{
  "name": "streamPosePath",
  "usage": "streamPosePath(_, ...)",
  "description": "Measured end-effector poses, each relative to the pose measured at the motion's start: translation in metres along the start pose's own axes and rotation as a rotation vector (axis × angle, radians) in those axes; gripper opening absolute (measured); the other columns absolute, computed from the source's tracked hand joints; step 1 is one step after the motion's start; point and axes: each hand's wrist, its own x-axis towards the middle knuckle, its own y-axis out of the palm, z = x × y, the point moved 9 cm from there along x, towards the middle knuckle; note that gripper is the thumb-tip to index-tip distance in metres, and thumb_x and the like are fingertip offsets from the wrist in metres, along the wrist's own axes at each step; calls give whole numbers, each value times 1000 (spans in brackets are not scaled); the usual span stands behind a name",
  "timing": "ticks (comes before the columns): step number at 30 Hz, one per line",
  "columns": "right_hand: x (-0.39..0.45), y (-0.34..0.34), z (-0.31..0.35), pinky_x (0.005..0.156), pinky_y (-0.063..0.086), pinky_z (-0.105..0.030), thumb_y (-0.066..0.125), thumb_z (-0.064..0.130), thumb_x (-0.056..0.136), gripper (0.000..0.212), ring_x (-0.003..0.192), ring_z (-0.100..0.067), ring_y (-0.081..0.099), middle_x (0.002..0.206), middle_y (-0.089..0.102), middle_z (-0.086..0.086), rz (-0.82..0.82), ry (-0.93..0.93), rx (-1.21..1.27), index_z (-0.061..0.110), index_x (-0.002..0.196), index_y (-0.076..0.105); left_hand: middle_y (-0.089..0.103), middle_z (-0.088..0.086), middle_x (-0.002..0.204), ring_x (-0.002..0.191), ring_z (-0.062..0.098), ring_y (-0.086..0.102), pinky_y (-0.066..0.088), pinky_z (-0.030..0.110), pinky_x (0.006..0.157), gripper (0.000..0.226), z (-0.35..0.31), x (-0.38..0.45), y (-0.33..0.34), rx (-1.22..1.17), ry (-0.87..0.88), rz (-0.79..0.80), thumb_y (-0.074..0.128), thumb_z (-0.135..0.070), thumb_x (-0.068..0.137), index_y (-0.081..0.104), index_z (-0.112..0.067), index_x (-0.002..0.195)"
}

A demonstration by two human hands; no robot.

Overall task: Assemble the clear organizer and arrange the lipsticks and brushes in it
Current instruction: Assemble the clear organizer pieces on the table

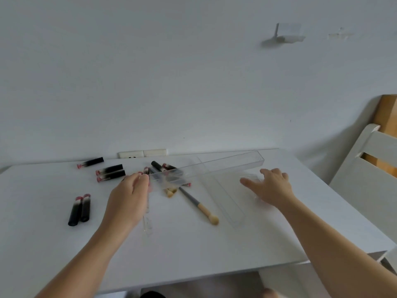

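Note:
My left hand (129,196) grips the near end of a long clear tray (214,165), which slants up and right above the white table (193,244). My right hand (271,186) reaches with loosely spread fingers over a small clear piece (250,179) and holds nothing that I can see. A second long clear tray (227,203) lies flat between my hands. Black lipsticks with pink ends lie scattered: a pair (80,208) at the left, two (110,173) further back, one (91,162) near the wall, more under the lifted tray. A grey-handled brush (198,204) lies in the middle.
A thin clear part (148,220) lies just right of my left wrist. A white chair (369,175) stands at the table's right side. A wall socket (142,153) sits behind the table's far edge. The table's front edge runs close to my body.

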Motion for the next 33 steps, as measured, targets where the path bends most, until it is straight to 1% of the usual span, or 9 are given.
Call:
streamPosePath(3,-1,6,3,97,36,-41,52,80,76,81,122,-31,40,127,49,-8,-22,54,-130,17,127,61,68,-4,78,67,4,62,40,29,58,34,2,-5,2,5,0,-18,47,-30,100,57,-16,71)
streamPosePath(8,1,11,1,104,31,-40,70,64,73,69,126,-30,38,131,47,-4,17,92,20,28,130,57,70,-16,76,70,4,64,44,27,57,25,7,-12,10,-35,-8,-19,51,-28,96,61,-21,74)
streamPosePath(13,5,11,-5,106,37,-40,80,50,74,75,132,-30,36,137,48,-5,135,125,115,22,137,50,72,-21,79,70,5,67,44,26,58,20,6,-15,17,-93,3,-28,52,-27,95,64,-29,79)
streamPosePath(19,6,-3,-10,103,41,-41,86,43,70,64,125,-35,43,126,58,-14,246,155,38,12,120,61,71,-26,81,67,7,65,47,27,59,18,7,-18,20,-127,-1,-54,52,-27,92,65,-30,80)
streamPosePath(21,6,-4,-8,96,45,-38,88,38,68,65,123,-37,50,126,61,-19,281,154,87,5,117,62,71,-23,80,63,9,65,46,25,56,16,6,-19,21,-142,6,-56,51,-31,89,65,-32,81)
streamPosePath(24,3,-5,-7,92,47,-39,90,32,70,80,114,-34,53,122,55,-17,287,138,171,7,128,41,71,-22,79,60,7,65,46,26,55,17,6,-18,21,-147,7,-62,52,-30,90,65,-34,81)
streamPosePath(26,1,-6,-3,71,46,-34,88,24,71,72,88,-24,54,106,54,-11,249,88,265,13,120,37,71,-25,79,60,6,65,45,27,54,19,8,-17,21,-144,1,-67,54,-26,93,65,-35,80)
streamPosePath(28,0,-6,0,58,39,-30,86,19,72,59,73,-18,48,93,52,-5,208,29,328,16,112,42,70,-26,80,60,6,65,46,27,54,18,9,-16,22,-141,-6,-65,54,-26,92,65,-35,81)
streamPosePath(33,-4,-14,-4,53,32,-28,73,9,72,34,63,-15,39,77,47,2,76,-19,367,20,85,44,73,-15,80,60,10,67,50,28,56,18,11,-15,28,-156,-14,-41,54,-26,93,65,-34,81)
